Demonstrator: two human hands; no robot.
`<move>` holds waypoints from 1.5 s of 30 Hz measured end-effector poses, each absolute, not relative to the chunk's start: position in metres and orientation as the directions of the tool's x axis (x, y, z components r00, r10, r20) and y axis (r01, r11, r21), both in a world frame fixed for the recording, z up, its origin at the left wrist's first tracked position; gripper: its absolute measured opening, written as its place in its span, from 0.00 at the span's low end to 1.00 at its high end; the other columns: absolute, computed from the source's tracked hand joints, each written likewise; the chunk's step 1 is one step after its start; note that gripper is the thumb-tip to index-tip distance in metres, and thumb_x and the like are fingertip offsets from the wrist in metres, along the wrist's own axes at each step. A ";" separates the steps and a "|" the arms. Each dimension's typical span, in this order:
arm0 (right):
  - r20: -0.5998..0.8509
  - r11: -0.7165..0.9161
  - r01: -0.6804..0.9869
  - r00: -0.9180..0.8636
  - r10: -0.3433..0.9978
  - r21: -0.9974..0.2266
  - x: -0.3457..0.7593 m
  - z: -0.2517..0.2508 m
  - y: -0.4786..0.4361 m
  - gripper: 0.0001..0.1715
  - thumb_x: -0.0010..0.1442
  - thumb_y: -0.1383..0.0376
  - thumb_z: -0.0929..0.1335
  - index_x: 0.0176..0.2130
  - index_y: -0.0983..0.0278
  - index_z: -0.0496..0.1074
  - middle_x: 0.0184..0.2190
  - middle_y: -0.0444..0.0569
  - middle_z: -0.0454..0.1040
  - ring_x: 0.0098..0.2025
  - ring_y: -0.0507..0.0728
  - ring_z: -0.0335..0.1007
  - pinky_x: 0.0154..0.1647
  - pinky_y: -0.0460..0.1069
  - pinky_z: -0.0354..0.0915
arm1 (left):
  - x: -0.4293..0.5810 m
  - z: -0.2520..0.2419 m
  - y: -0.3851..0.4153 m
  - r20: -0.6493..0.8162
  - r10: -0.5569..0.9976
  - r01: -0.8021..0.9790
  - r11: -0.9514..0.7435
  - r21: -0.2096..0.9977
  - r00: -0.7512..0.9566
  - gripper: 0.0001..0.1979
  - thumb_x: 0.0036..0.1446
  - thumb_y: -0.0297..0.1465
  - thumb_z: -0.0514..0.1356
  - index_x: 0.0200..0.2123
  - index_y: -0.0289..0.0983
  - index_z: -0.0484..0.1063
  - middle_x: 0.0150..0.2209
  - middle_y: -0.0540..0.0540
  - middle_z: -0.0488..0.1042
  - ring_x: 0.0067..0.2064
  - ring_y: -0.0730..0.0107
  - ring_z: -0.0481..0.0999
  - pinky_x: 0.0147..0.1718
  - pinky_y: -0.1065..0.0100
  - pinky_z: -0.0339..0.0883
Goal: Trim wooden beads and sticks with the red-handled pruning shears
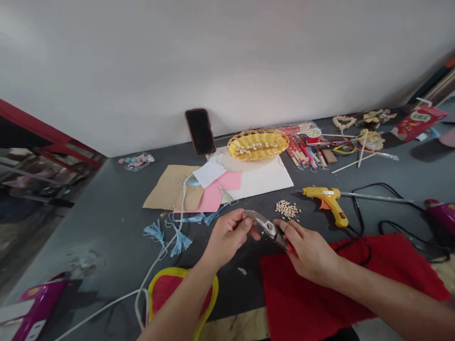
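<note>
1. The person's right hand (pixel 310 251) grips metal shears (pixel 269 227) above the desk (pixel 117 208); the left hand (pixel 229 236) is at their curved tip.
2. Just beyond the hands lie pale beads (pixel 286 209), and to their right a yellow glue gun (pixel 330 200).
3. Near the far edge, I see a phone (pixel 199 131) and a yellow basket (pixel 258 150).
4. Red cloth (pixel 313 298) lies over the near edge.

No text can be read with certainty. On the red drink carton (pixel 416 124) at the far right, pale lettering is set over a green patch, but its characters are too small and blurred to be made out. A small white label is borne by the yellow hot-glue gun (pixel 332 204), and a round one by the red spool (pixel 313 139); both are left illegible.
</note>
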State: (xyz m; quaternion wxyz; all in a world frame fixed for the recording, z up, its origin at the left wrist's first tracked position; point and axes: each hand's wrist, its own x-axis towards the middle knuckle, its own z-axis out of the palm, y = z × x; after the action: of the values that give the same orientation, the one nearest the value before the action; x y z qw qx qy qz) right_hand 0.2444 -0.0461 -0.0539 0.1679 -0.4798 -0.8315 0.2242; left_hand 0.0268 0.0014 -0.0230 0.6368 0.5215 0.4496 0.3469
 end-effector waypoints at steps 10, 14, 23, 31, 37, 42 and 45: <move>0.079 0.430 0.703 -0.473 0.878 -0.566 0.250 -0.054 -0.037 0.32 0.60 0.71 0.59 0.63 0.67 0.55 0.56 0.60 0.67 0.56 0.64 0.67 0.53 0.58 0.69 | 0.028 -0.028 0.006 -0.213 0.924 0.173 0.165 0.971 0.318 0.15 0.59 0.42 0.58 0.32 0.35 0.68 0.25 0.48 0.76 0.17 0.81 0.59 0.18 0.74 0.52; 0.092 0.431 0.700 -0.467 0.880 -0.570 0.249 -0.056 -0.038 0.32 0.60 0.71 0.60 0.63 0.66 0.54 0.54 0.60 0.69 0.55 0.63 0.68 0.52 0.59 0.70 | 0.030 -0.029 0.007 -0.216 0.931 0.201 0.161 0.966 0.294 0.15 0.58 0.42 0.58 0.32 0.35 0.69 0.26 0.48 0.75 0.19 0.80 0.61 0.19 0.74 0.54; 0.217 0.264 0.430 -0.156 0.964 -0.863 0.258 -0.048 -0.027 0.22 0.61 0.68 0.63 0.54 0.63 0.57 0.48 0.58 0.74 0.50 0.60 0.73 0.50 0.55 0.70 | 0.032 -0.029 0.010 -0.223 0.933 0.225 0.161 0.961 0.283 0.14 0.57 0.41 0.60 0.34 0.35 0.71 0.26 0.46 0.78 0.19 0.78 0.61 0.20 0.74 0.54; 0.188 0.154 0.302 0.087 0.978 -0.941 0.268 -0.037 -0.019 0.12 0.60 0.62 0.67 0.45 0.59 0.66 0.43 0.50 0.75 0.37 0.57 0.71 0.39 0.54 0.69 | 0.030 -0.033 0.010 -0.209 0.940 0.175 0.165 0.971 0.271 0.13 0.59 0.40 0.59 0.35 0.35 0.72 0.27 0.47 0.78 0.20 0.79 0.60 0.20 0.75 0.54; 0.201 0.197 0.398 -0.031 0.979 -0.896 0.269 -0.040 -0.018 0.14 0.60 0.63 0.66 0.48 0.59 0.63 0.38 0.47 0.71 0.36 0.56 0.70 0.38 0.52 0.69 | 0.030 -0.030 0.009 -0.231 0.935 0.139 0.200 0.970 0.270 0.14 0.57 0.41 0.60 0.35 0.34 0.72 0.26 0.46 0.78 0.20 0.79 0.60 0.20 0.74 0.53; 0.360 0.387 0.645 -0.181 0.915 -0.659 0.261 -0.040 -0.024 0.05 0.60 0.68 0.65 0.33 0.60 0.61 0.40 0.53 0.67 0.43 0.61 0.65 0.46 0.57 0.65 | 0.028 -0.028 0.009 -0.183 0.958 -0.019 0.192 0.981 0.221 0.15 0.55 0.42 0.63 0.33 0.34 0.71 0.24 0.46 0.77 0.19 0.80 0.59 0.18 0.74 0.50; 0.330 0.409 0.638 -0.248 0.911 -0.652 0.258 -0.040 -0.028 0.07 0.59 0.72 0.63 0.33 0.60 0.59 0.33 0.50 0.68 0.36 0.59 0.65 0.38 0.54 0.66 | 0.027 -0.028 0.008 -0.147 0.973 -0.099 0.166 0.981 0.180 0.15 0.52 0.42 0.65 0.34 0.35 0.72 0.23 0.47 0.77 0.18 0.79 0.59 0.18 0.74 0.50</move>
State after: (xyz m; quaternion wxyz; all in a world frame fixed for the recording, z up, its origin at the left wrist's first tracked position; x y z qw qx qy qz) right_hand 0.2577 -0.0278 -0.0397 0.3462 -0.5063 -0.7647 0.1974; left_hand 0.0274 0.0076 -0.0276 0.6066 0.4710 0.4638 0.4417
